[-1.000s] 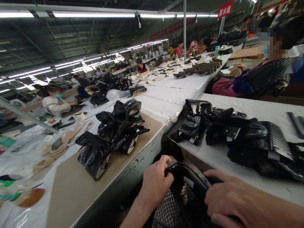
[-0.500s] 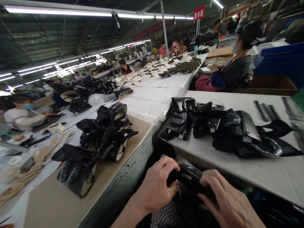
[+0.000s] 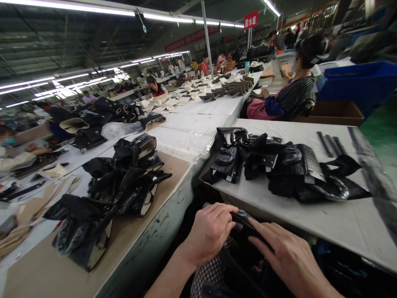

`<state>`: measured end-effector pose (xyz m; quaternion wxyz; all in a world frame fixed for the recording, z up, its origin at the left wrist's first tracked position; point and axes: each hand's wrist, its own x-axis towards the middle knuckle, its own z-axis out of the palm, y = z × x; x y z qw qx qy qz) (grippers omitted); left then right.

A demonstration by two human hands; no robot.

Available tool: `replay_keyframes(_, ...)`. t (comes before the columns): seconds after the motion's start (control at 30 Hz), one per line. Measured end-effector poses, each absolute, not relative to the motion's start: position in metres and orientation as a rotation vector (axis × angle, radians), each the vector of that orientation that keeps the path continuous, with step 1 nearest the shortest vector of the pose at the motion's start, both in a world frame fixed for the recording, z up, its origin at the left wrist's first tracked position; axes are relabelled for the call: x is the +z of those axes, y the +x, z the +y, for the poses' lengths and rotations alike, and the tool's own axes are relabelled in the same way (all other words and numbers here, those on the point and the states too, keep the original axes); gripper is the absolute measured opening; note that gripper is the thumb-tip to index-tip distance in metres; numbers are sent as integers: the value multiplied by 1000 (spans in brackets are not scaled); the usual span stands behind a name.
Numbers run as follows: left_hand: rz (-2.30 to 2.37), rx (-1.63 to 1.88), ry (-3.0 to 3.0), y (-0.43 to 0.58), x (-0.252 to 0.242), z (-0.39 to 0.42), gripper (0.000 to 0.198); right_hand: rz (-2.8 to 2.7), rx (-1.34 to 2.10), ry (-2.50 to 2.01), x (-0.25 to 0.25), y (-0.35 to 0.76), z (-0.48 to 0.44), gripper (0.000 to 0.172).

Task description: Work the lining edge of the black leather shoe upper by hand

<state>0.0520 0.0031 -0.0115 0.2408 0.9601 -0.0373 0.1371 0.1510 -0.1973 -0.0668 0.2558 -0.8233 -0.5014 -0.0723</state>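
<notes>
2 hands meet at the bottom edge: left hand (image 3: pixel 209 231) and right hand (image 3: pixel 287 256), on 1 black piece (image 3: pixel 248 225). 2 heaps of black pieces lie close by, 1 on the left tabletop (image 3: pixel 118 182), 1 on the right tabletop (image 3: pixel 279 165). 3 dark strips (image 3: pixel 331 145) lie past the right heap. 1 blue bin (image 3: pixel 356 82), 1 red sign (image 3: pixel 250 19).

Long fluorescent tubes (image 3: pixel 65 9) overhead give even, cool light; the tubes themselves blow out to white. Black glossy pieces (image 3: pixel 136 165) on the desk (image 3: pixel 182 140) show small highlights. Shadow is deep below the desk edge. Wide-angle stretch bends lines at the edges; right margin smears, far hall soft.
</notes>
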Motion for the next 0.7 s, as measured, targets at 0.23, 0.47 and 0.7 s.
replay_keyframes(0.23, -105, 415, 2713, 56, -16, 6, 9, -1466, -415, -2192, -71, 157, -186, 33)
replay_keyframes(0.47, -115, 449, 2746, 58, -21, 11, 7, -1551, -381, -2098, -66, 161, -177, 31)
replay_keyframes(0.7, -146, 502, 2746, 57, -20, 10, 9, -1547, -209, -1941, -45, 161, -174, 28)
